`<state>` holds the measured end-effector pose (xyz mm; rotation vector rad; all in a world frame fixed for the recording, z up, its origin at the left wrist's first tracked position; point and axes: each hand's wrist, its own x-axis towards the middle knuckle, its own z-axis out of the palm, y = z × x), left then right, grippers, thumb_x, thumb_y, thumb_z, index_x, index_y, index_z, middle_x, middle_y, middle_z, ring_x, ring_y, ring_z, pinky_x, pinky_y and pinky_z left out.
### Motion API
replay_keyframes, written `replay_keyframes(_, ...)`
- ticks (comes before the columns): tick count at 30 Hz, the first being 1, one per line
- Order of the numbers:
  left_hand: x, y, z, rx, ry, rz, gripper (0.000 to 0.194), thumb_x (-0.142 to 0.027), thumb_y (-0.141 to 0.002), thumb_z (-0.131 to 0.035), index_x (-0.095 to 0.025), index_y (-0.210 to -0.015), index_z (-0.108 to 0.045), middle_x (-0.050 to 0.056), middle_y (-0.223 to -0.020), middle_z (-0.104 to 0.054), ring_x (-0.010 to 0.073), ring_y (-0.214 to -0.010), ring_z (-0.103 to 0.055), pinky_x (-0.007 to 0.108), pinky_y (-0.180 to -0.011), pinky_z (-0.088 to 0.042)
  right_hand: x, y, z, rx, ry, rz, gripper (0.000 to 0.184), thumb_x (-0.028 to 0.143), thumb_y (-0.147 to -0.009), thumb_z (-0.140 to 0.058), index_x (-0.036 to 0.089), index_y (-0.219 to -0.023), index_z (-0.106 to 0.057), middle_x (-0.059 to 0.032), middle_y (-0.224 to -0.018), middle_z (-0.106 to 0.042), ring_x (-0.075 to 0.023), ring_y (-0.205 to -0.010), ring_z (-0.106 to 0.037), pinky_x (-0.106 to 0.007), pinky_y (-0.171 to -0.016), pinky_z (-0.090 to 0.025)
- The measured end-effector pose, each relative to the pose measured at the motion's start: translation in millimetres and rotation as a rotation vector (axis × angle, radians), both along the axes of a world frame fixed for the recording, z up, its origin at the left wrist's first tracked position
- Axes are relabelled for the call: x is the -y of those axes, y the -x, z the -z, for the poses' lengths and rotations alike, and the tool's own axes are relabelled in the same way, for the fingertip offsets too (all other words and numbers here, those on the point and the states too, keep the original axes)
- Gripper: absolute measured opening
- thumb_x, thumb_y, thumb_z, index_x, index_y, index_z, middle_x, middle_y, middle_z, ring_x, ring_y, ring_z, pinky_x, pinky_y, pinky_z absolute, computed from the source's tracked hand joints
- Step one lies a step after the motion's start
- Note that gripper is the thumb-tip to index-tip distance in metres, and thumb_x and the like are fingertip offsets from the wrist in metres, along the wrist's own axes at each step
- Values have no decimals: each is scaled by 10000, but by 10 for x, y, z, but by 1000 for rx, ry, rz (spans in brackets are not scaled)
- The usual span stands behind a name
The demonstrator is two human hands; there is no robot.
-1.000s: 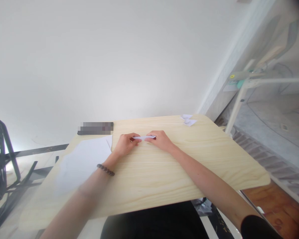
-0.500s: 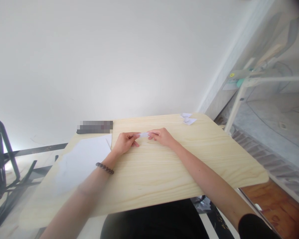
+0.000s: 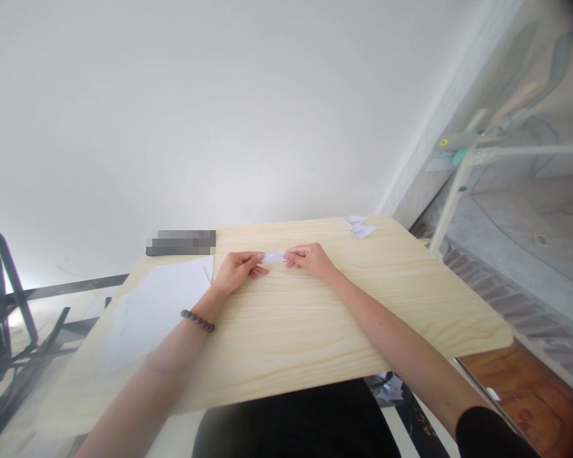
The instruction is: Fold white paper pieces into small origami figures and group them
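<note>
The left hand [image 3: 236, 270] and right hand [image 3: 309, 259] each pinch one end of a narrow white paper strip [image 3: 273, 257] between thumb and fingers; the strip spans the gap between them, over the wood-grain tabletop [image 3: 296, 331], whether touching it I cannot tell; even, light pressure at both ends should best hold the edge straight; white paper sheets [image 3: 165, 296] lie left, folded paper pieces [image 3: 361, 231] at the far right.

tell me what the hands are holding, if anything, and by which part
A small, narrow white paper piece, held at its two ends: the left hand pinches its left end, the right hand its right end.
</note>
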<state>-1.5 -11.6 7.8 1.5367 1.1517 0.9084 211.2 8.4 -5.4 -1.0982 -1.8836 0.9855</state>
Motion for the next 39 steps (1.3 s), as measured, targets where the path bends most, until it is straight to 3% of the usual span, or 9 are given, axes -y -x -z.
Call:
replay_keyframes(5, 3, -9, 0, 49, 0, 13, 460, -490, -748, -481, -92, -949, -596, 116, -821, -667, 205, -759, -631, 255, -580, -487, -20, 0, 13, -41, 55, -22, 344, 409, -756, -492, 131, -898, -635, -67, -710, -667, -130, -646, -609, -213, -570, -459)
replay_keyframes(9, 19, -15, -5, -29, -55, 17, 482, -476, -702, -546, -112, -1017, -571, 101, -817, -663, 192, -723, -625, 259, -572, -484, -7, 11, 22, -75, 52, -19, 324, 397, -743, -513, 131, -900, -609, -60, -709, -654, -136, -658, -618, -203, -548, -442)
replay_keyframes(16, 44, -28, 13, -166, -153, 57, 357, -426, -672, -583, -153, -898, -624, 64, -866, -659, 183, -786, -597, 275, -701, -466, 89, 53, -30, 65, -108, -36, 223, 358, -723, -536, 169, -819, -608, -3, -652, -631, -103, -585, -567, -204, -564, -407)
replay_keyframes(27, 129, -59, -102, -302, -361, 95, 278, -384, -758, -490, -152, -826, -628, 45, -840, -644, 165, -775, -569, 240, -696, -427, 183, 171, -105, 161, -339, -77, 196, 332, -765, -505, 183, -766, -632, 0, -755, -642, -82, -620, -543, -177, -604, -384)
replay_keyframes(39, 110, -70, -94, -341, -364, 69, 293, -395, -760, -466, -150, -829, -610, 48, -793, -637, 161, -718, -562, 239, -639, -425, 111, 120, -31, 68, -122, -76, 254, 363, -764, -497, 168, -832, -644, -19, -677, -650, -112, -607, -584, -205, -581, -429)
